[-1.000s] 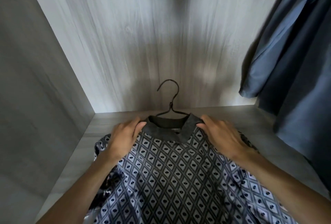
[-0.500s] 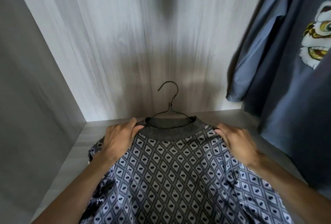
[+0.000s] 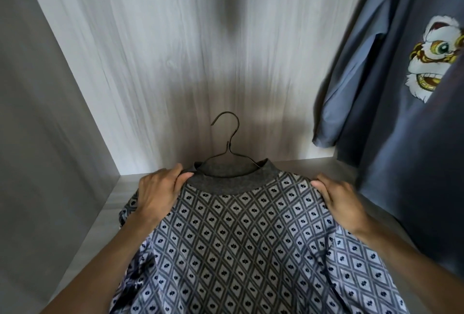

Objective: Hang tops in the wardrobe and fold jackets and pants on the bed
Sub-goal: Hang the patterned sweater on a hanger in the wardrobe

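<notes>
While the top (image 3: 238, 238) is held inside the wardrobe (image 3: 175, 62), the coming move is judged to turn on the hanger (image 3: 228, 146). Its hook (image 3: 224, 113) rises just beyond the hands, between them and somewhat closer to the left hand (image 3: 158, 193) than to the right hand (image 3: 344, 203). The hanger's arms are tucked inside the neck opening, so its long axis runs from one hand across to the other, along the shoulder line of the top. The hook stands roughly upright above the collar (image 3: 233, 178), its open end turned toward the left hand's side.

The hands are kept well apart, one at each shoulder. The left hand is clamped on the cloth right beside the collar, fingers curled over the edge. The right hand is clamped on the shoulder further out. Whatever the hook is to be caught on is not shown and is presumed to lie above the hands, out of view.

The top is seen as a soft, pale garment printed with a dark diamond lattice and small dark motifs, finished with a plain grey collar. It drapes from the hands back toward the person, with one sleeve bunched under the left wrist.

A blue shirt (image 3: 401, 163) with a cartoon print hangs just outside the right hand and could be brushed on the way up.
</notes>
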`<state>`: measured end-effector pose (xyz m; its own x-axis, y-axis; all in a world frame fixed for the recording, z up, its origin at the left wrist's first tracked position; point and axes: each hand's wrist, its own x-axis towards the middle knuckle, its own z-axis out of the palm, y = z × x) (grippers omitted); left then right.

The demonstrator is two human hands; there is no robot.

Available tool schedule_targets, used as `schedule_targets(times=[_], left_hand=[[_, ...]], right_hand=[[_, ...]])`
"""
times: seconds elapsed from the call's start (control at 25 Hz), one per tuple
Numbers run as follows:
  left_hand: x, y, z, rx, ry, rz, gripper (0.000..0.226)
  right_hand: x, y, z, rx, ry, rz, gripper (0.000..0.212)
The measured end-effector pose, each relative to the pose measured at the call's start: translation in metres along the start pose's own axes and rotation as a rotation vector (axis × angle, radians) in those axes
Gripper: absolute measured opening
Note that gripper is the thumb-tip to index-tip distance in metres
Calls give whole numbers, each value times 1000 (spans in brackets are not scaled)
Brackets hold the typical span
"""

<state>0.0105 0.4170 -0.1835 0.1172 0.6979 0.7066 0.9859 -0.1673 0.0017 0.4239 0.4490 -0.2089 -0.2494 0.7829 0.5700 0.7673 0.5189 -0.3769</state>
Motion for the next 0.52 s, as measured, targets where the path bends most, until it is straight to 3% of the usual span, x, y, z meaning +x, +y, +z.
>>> schedule_targets(times=[0.12, 0.2, 0.28, 0.4, 0.52], left_hand=[[-1, -3, -5, -9, 1, 11, 59], [0, -1, -5, -33, 19, 17, 59], [7, 6, -6, -45, 28, 34, 58], [11, 6, -10, -36, 42, 74, 59], [0, -11, -15, -108, 66, 13, 66]], right_hand=[[-2, -3, -11, 37, -59, 38, 59], [8, -23, -13, -173, 48, -95, 60], [22, -51, -4, -307, 31, -245, 55], [33, -73, -2, -371, -87, -211, 66], [32, -68, -15, -400, 5, -149, 75]])
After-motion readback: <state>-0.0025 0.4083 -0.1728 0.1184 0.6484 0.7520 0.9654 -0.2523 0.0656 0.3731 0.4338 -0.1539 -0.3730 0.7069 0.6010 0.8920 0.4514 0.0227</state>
